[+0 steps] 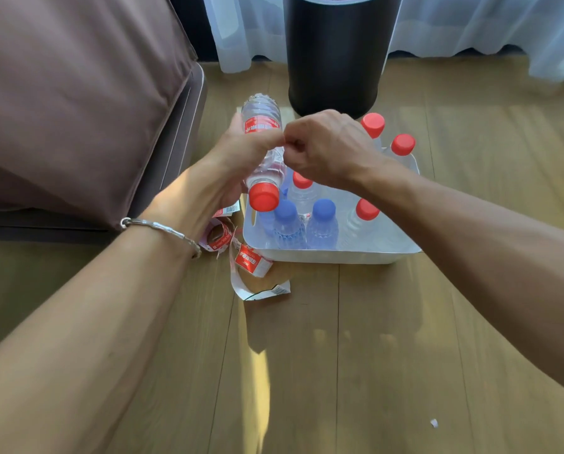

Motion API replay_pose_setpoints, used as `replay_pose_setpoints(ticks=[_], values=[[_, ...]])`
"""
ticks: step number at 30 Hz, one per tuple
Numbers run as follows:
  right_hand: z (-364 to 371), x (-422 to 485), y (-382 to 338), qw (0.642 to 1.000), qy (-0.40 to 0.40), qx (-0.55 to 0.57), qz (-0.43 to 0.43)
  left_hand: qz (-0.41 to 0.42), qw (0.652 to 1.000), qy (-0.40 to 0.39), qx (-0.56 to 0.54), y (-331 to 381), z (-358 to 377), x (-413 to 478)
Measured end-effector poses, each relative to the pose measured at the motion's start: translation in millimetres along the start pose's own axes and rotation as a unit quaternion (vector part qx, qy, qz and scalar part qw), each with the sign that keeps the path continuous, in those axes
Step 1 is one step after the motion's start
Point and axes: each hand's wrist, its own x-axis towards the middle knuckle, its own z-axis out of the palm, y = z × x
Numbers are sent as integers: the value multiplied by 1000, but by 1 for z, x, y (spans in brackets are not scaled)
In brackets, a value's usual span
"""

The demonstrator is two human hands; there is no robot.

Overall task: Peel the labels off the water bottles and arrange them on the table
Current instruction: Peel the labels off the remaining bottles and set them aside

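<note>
Now left hand [231,165] wrapped round water bottle [267,158], tilted above white tub [333,255], red cap toward me. Right hand [323,149] curled, fingertips pinching edge of red label [261,124]. Peeled labels [248,260] on wooden surface beside tub.

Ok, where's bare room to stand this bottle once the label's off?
Widest bare patch: the wood surface in front of the tub, with only a paper scrap at far right. Bare too: the strip right of the tub. Crowded: peeled labels at the tub's front-left corner, the tub full of bottles, the narrow gap behind it to the black bin.
</note>
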Motion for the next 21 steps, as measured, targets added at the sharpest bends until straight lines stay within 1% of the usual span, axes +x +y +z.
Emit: replay_pose_setpoints(ticks=[4,5,7,8,9,11,12,14,16,18,19,21], values=[[6,-4,-6,999,-19,-27,14,-20,997,43,65,4,2,-1],[6,-1,-1,999,-12,-35,34,-26,996,24,85,6,1,-5],[-4,10,17,992,49,-25,113,-52,987,-78,134,4,8,-18],[-13,15,24,988,80,-2,130,-71,978,-120,156,2,17,-28],[-20,19,26,989,91,24,113,-74,974,-131,169,-3,28,-33],[-27,20,18,994,74,52,58,-30,984,-111,139,-14,38,-30],[-27,17,14,994,64,77,52,-20,989,-79,124,-9,42,-29],[-22,16,12,982,43,171,62,-7,992,-31,121,7,37,-19],[-18,16,11,958,42,275,67,-4,989,-39,143,19,24,-12],[-24,17,12,934,58,346,70,-8,985,-65,158,30,16,-13],[-27,16,13,928,46,362,70,-18,985,-93,146,36,11,-14],[-32,11,14,933,-37,354,51,-62,986,-130,86,49,3,-18]])
